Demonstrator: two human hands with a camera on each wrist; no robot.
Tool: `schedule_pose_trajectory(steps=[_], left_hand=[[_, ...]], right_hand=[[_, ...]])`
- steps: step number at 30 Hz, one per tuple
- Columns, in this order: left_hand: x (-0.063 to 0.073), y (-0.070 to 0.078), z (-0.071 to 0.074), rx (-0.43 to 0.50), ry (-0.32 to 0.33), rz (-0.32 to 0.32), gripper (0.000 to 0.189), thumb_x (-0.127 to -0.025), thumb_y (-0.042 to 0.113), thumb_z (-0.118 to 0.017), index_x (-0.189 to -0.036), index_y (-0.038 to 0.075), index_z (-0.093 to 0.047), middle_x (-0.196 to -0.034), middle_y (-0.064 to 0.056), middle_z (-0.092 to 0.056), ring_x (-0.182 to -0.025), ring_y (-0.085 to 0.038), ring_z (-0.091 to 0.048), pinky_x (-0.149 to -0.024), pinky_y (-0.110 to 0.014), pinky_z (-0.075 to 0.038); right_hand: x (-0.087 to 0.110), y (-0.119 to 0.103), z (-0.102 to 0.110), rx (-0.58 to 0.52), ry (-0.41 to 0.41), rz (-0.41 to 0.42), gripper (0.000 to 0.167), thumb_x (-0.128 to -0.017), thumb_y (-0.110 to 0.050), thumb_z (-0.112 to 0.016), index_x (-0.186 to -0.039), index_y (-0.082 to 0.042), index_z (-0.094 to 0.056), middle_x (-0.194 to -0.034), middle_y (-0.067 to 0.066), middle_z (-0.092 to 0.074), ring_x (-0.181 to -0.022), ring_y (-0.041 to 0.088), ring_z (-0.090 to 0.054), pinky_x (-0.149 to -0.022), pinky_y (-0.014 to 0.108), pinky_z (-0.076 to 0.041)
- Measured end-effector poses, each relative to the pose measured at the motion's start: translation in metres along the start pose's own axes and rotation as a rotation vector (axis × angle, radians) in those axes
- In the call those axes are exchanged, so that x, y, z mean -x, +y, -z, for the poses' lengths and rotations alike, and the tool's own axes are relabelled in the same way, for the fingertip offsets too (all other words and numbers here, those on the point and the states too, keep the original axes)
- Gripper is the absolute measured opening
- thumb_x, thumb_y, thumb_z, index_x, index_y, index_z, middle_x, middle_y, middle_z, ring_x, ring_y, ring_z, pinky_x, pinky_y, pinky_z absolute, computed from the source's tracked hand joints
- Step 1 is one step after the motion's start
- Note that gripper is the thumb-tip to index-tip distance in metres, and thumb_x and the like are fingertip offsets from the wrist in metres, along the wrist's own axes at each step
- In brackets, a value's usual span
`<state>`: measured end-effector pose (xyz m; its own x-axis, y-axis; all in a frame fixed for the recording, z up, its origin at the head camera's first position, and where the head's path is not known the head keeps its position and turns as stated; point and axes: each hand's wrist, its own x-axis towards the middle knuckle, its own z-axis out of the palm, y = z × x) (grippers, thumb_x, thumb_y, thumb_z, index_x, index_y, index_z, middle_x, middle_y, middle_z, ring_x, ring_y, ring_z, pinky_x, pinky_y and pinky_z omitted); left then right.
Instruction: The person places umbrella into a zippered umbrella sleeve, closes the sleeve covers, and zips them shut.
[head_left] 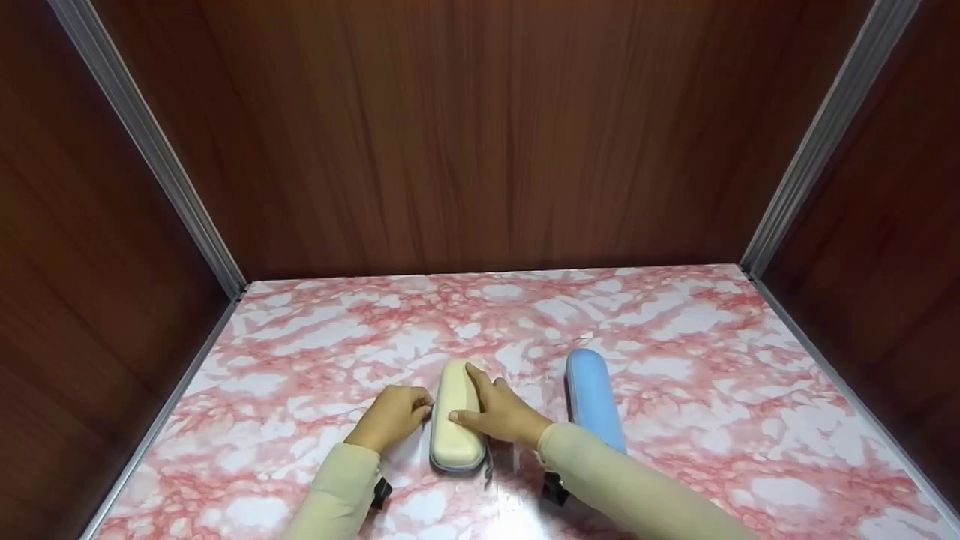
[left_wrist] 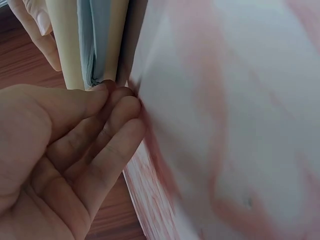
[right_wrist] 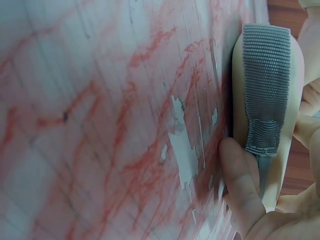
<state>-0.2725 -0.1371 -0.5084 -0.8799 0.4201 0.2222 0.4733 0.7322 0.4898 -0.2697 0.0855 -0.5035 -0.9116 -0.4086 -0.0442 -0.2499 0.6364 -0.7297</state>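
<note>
A long cream hard case (head_left: 454, 444) with a grey zipper band lies lengthwise on the table before me. My right hand (head_left: 511, 414) grips it from the right, its thumb on the lid and fingers along the side. At the case's left side, my left hand (head_left: 393, 411) pinches with thumb and forefinger at the zipper (left_wrist: 91, 75); the zipper pull is mostly hidden by those fingertips. In the right wrist view, a grey fabric strap (right_wrist: 267, 90) shows on the end of the case, close to the right fingers.
Right of the cream case lies a similar blue case (head_left: 595, 397), partly covered by the right sleeve (head_left: 630, 480). The table (head_left: 675, 322) has a red and white marbled top. Brown wood panels (head_left: 480, 150) with metal corner posts enclose its back and sides.
</note>
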Motion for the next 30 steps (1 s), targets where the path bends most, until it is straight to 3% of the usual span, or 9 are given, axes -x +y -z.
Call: schedule_pose_trajectory(steps=[17, 30], left_hand=[[0.015, 0.008, 0.005, 0.016, -0.039, -0.015, 0.008, -0.091, 0.002, -0.07, -0.085, 0.006, -0.072, -0.074, 0.002, -0.064, -0.066, -0.009, -0.05, -0.062, -0.03, -0.047], [0.024, 0.011, 0.004, -0.009, -0.023, -0.03, 0.009, -0.091, 0.004, -0.071, -0.083, 0.008, -0.071, -0.073, 0.005, -0.062, -0.065, -0.006, -0.051, -0.061, -0.03, -0.049]], right_hand=[[0.0, -0.001, 0.001, 0.009, 0.005, 0.004, 0.092, -0.091, -0.047, -0.07, -0.159, -0.008, -0.023, -0.125, 0.029, -0.049, -0.106, 0.031, -0.054, -0.095, 0.05, -0.047], [0.0, 0.001, -0.001, 0.016, 0.031, 0.042, 0.093, -0.091, -0.046, -0.072, -0.157, -0.003, -0.024, -0.124, 0.031, -0.05, -0.11, 0.035, -0.054, -0.097, 0.051, -0.045]])
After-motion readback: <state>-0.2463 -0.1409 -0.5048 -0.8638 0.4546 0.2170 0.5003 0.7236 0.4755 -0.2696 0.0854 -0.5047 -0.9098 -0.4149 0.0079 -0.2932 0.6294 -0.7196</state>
